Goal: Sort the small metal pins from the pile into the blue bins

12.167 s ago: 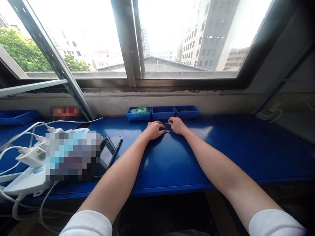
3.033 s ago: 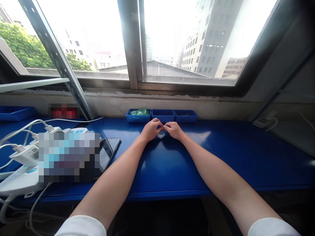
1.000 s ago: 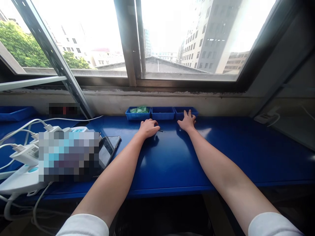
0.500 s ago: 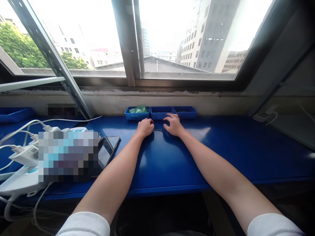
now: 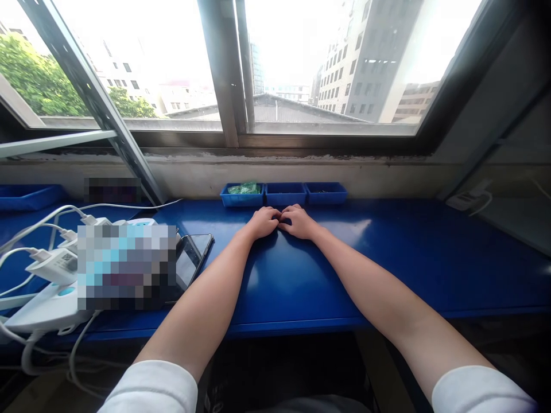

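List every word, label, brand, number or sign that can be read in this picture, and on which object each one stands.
No text can be read.
White block-shaped plastic charger: small dark printed marks, too small to read.
Dark area below the glossy blue table: faint pale marks, too blurred to read.
Pixelated patch at left: any text there is hidden.

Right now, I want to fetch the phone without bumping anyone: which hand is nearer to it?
Left. The left hand is to the right of the phone, farther back; the right hand is farther right, beyond it.
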Demonstrator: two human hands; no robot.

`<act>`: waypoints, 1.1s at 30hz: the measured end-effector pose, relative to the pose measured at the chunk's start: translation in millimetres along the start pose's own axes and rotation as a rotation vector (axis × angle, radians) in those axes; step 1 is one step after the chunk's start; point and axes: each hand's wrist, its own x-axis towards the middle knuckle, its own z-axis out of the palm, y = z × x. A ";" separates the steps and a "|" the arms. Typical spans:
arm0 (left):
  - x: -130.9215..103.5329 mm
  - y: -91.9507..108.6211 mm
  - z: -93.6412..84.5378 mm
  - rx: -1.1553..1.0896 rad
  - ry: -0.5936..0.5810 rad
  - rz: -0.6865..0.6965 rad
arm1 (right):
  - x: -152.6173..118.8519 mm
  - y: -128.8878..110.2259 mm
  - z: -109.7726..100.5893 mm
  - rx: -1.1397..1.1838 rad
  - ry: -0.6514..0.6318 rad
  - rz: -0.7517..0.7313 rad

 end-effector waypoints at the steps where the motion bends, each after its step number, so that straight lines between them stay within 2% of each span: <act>1: -0.1 0.2 0.2 0.013 -0.003 0.000 | 0.1 0.3 -0.2 -0.002 0.011 0.006; 4: -0.5 1.1 0.3 0.052 -0.019 0.003 | 0.6 0.0 -1.9 -0.016 0.019 0.036; 10: -1.8 4.9 -1.0 0.100 -0.038 0.025 | 2.3 -0.3 -3.9 -0.064 -0.065 0.086; 15: -1.6 8.2 -0.6 0.080 -0.029 0.059 | 2.4 -2.1 -3.1 -0.074 -0.034 0.171; 19: -0.9 7.4 -0.2 0.034 0.025 0.072 | 2.0 -3.6 -3.4 0.071 0.042 0.188; 24: -0.9 8.7 -1.4 0.049 0.109 0.044 | 4.1 -3.9 -4.6 0.424 0.161 0.176; 28: -2.1 13.9 -2.9 0.053 0.104 0.042 | 6.6 -3.9 -9.2 0.619 0.194 0.220; 30: -3.1 15.4 -2.9 0.055 0.110 0.042 | 7.2 -2.8 -12.4 0.621 0.241 0.266; 33: -4.2 14.7 -2.0 0.063 0.111 0.029 | 6.4 3.6 -17.7 0.440 0.364 0.329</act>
